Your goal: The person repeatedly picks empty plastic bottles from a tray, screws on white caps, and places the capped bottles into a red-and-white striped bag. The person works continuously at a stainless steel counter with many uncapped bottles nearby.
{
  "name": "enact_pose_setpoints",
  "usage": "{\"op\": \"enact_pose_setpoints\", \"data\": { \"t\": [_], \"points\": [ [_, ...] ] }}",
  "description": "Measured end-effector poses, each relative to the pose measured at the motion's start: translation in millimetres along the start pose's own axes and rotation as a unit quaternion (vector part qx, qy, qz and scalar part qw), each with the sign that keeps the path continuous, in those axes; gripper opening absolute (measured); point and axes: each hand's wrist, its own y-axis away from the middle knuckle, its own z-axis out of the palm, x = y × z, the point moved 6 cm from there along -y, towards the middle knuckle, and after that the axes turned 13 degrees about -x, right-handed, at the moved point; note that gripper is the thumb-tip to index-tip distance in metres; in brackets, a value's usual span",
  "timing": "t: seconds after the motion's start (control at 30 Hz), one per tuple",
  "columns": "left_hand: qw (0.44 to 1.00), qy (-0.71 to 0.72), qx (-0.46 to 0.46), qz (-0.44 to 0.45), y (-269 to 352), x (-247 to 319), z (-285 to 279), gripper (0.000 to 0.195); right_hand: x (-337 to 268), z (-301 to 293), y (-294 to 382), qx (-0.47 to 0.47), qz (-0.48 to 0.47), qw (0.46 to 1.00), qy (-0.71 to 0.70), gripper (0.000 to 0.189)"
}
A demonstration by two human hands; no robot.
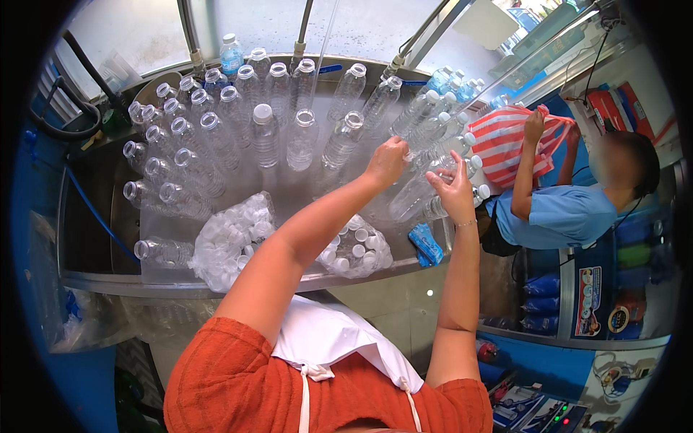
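Note:
My left hand [387, 161] is curled closed over the counter, beside the capped bottles on the right. A small pale thing [410, 156] shows at its fingertips, too unclear to name. Just right of it, my right hand [453, 185] has its fingers spread and holds nothing that I can see. Behind and under that hand stand clear plastic bottles with white caps, one of them a large-looking bottle [409, 196]. Uncapped clear bottles [303, 142] fill the middle and left of the steel counter [303, 187]. One capped bottle [264, 138] stands among them.
Two clear bags of white caps [230, 238] [360, 249] lie near the counter's front edge. A blue packet [426, 243] is right of them. On the right, a person [563, 211] in a blue shirt holds a red-and-white striped bag [503, 143]. Pipes [300, 32] rise at the back.

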Motion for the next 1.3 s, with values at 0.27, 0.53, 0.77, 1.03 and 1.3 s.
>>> {"op": "enact_pose_setpoints", "data": {
  "t": [0.27,0.53,0.77,1.03,1.3],
  "points": [
    [0.997,0.017,0.053,-0.045,66.5,1.2,-35.9,0.036,7.2,52.9,-44.2,0.058,-0.096,0.993,0.035,0.06],
    [0.988,0.086,0.112,-0.064,112.6,18.7,-80.6,0.042,-57.4,65.4,5.6,0.284,-0.16,0.934,0.146,0.064],
    [0.982,0.095,0.156,-0.037,113.4,26.6,-103.5,0.06,-67.0,134.5,-16.2,-0.017,-0.081,0.951,-0.299,0.036],
    [0.988,0.042,0.071,-0.132,120.9,-1.0,-91.3,0.086,-133.8,125.4,-65.6,0.081,-0.35,0.922,0.148,0.042],
    [0.985,0.042,0.018,-0.168,125.0,-14.1,-85.5,0.088,-115.3,134.9,-68.3,0.106,-0.345,0.928,0.093,0.044]
  ]
}}
